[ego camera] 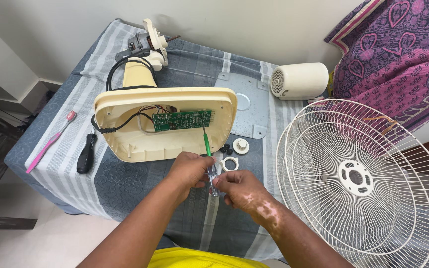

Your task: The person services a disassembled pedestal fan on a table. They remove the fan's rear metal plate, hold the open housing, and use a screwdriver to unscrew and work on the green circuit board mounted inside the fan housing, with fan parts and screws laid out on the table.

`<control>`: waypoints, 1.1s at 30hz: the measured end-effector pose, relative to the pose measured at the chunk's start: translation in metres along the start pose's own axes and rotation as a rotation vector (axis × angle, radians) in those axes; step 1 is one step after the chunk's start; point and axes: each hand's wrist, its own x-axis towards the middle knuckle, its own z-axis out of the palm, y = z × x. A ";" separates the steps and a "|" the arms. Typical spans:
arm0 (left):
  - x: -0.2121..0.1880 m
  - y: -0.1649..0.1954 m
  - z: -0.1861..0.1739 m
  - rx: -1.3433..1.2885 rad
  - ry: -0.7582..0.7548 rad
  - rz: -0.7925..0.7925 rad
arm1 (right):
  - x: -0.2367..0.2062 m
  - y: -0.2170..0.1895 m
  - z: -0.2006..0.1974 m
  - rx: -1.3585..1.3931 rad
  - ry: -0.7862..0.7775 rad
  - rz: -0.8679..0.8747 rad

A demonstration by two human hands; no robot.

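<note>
Both hands meet near the table's front over a screwdriver (208, 149) with a green shaft and clear handle. My left hand (190, 169) and my right hand (239, 189) both grip its handle. The shaft tip reaches the lower right corner of a green circuit board (181, 120) inside an upturned cream fan base (125, 144). A black cable (120, 126) runs into the base, which joins a cream stem (137, 74) and a bare motor (145, 43) at the back.
A black-handled screwdriver (86, 154) and a pink toothbrush (50, 142) lie at the left. Small black screws (226, 148), a white cap (241, 145) and a white ring (230, 163) sit by the base. A metal plate (247, 106), a motor cover (299, 80) and wire fan guards (363, 178) fill the right.
</note>
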 end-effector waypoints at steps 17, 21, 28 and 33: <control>-0.001 -0.004 -0.009 -0.012 -0.015 0.039 | 0.004 -0.001 0.009 -0.043 0.125 -0.072; -0.003 -0.001 -0.009 -0.032 -0.034 0.027 | -0.004 -0.007 0.010 -0.042 0.068 -0.020; -0.005 -0.003 -0.010 -0.036 -0.030 0.039 | -0.007 -0.010 0.014 0.016 0.024 0.019; -0.005 0.000 -0.015 -0.004 -0.032 0.007 | -0.002 -0.009 0.015 0.056 0.023 -0.009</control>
